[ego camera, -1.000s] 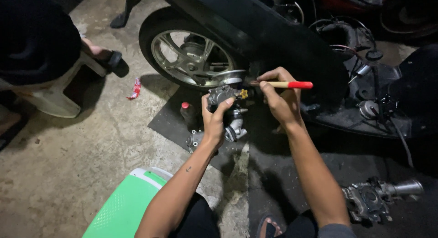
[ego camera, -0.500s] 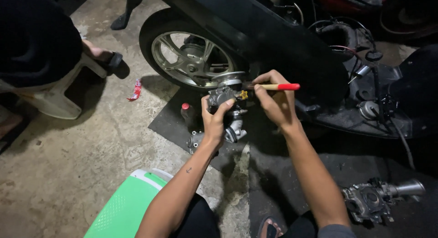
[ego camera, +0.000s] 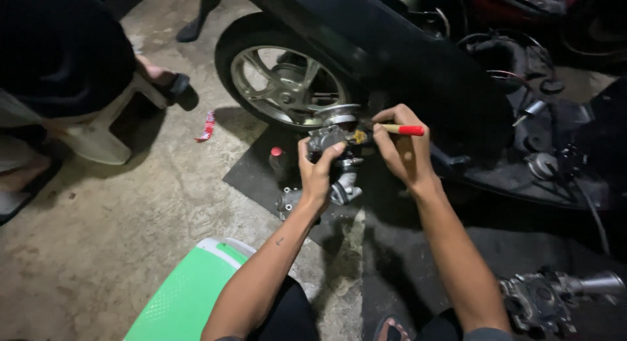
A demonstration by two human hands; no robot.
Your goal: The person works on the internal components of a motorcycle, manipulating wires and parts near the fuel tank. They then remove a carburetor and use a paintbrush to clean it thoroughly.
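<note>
Since a second ago the red-tipped tool [ego camera: 400, 129] has drawn in a little toward the work, its handle now sticking out less past the right hand [ego camera: 400, 148]; otherwise both hands sit where they were. The left hand [ego camera: 321, 174] has its fingers closed around a grey metal engine part [ego camera: 330, 140], held up just in front of the scooter's rear wheel [ego camera: 287, 86]. The right hand's fingers are pinched shut on the tool, whose tip meets the part near a small yellow spot. Below the hands, on a dark mat [ego camera: 251, 178] on the concrete floor, stands a small dark bottle with a red cap [ego camera: 277, 159] and another metal piece [ego camera: 343, 192] lies beside it. A red wrapper [ego camera: 208, 126] lies on the floor left of the wheel. A green and white plastic stool [ego camera: 189, 292] stands by the left arm; a second metal assembly [ego camera: 555, 298] rests at lower right. Another person sits at upper left.
</note>
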